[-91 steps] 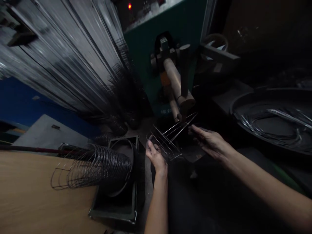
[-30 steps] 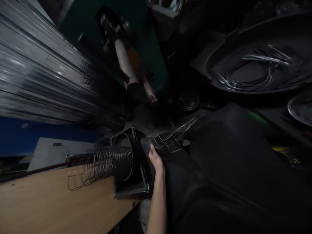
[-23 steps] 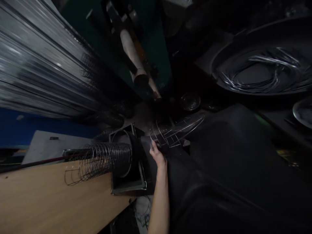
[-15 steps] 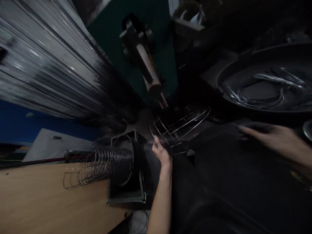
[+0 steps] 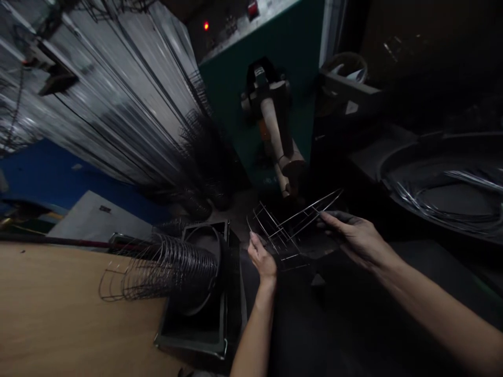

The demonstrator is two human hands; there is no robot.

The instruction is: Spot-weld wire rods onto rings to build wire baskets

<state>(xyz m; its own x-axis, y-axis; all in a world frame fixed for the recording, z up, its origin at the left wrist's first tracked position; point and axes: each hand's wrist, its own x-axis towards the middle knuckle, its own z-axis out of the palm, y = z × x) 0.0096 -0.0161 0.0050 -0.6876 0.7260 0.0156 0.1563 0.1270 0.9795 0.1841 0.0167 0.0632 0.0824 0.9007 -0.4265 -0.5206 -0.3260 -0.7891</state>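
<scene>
A thin bent-wire frame (image 5: 281,230), with curved and crossing wires, is held up in front of me. My left hand (image 5: 261,256) pinches its left side between thumb and fingers. At the frame's right side, my right hand (image 5: 351,230) has thumb and fingers closed on the wire, its fingertips dark and partly in shadow. Just beyond the frame stands a machine arm (image 5: 281,136) with pale cylindrical parts, its lower tip close above the wires. Whether the tip touches the frame is too dark to tell.
Left of my left arm, a stack of wire rings (image 5: 176,267) lies in a dark square-framed holder (image 5: 192,345) by a wooden board (image 5: 78,319). A round basin (image 5: 387,162) with loose wires is at right. The green machine body (image 5: 223,78) rises behind.
My right hand has come in from the right and closed on the frame's right side. My left hand keeps its hold. The view has shifted, showing more of the green machine.
</scene>
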